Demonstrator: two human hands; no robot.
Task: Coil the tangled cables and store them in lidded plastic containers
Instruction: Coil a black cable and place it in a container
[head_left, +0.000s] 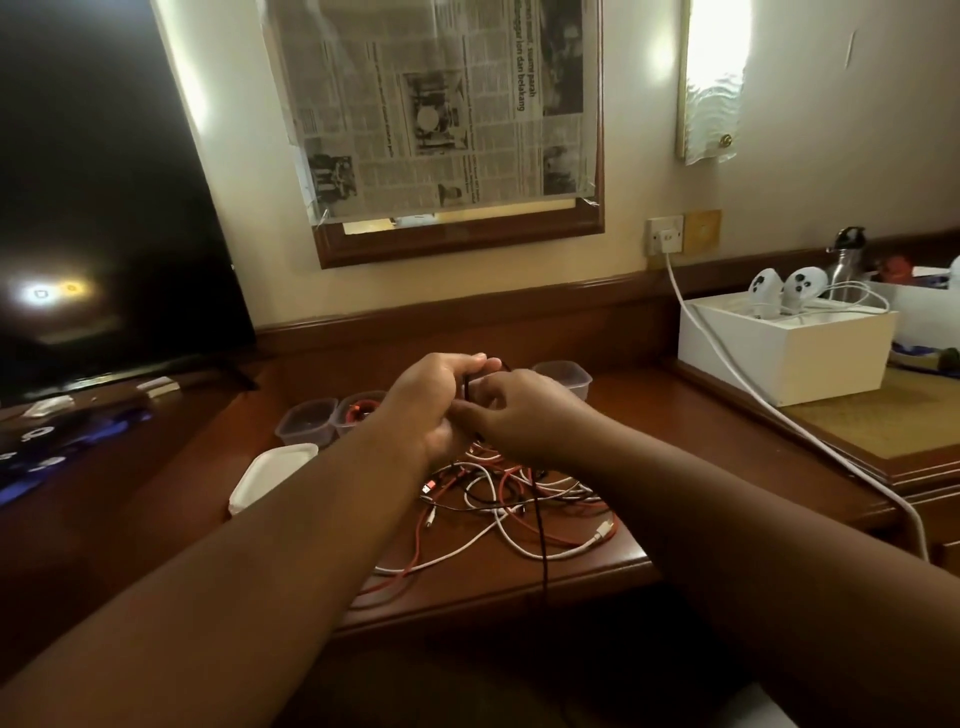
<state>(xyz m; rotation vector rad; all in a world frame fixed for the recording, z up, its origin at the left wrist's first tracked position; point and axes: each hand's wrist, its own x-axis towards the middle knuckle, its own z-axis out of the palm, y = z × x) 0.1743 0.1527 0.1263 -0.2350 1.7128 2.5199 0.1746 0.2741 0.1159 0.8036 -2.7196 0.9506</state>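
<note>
A tangle of red, white and black cables (514, 506) lies on the wooden desk (613, 410). My left hand (431, 400) and my right hand (514, 415) meet just above the pile and both pinch a thin black cable (540, 525), which loops between the fingers and hangs down past the desk's front edge. Behind my left hand stand two open clear containers (306, 421); the one on the right (356, 413) holds a coiled red cable. A third clear container (569, 376) stands behind my right hand. A white lid (270, 478) lies left of the pile.
A dark TV screen (104, 218) leans at the left. At the right a white box (795, 353) carries two white controllers, with a white cord (727, 374) running from the wall socket across the desk. A metal bottle (844, 260) stands behind it.
</note>
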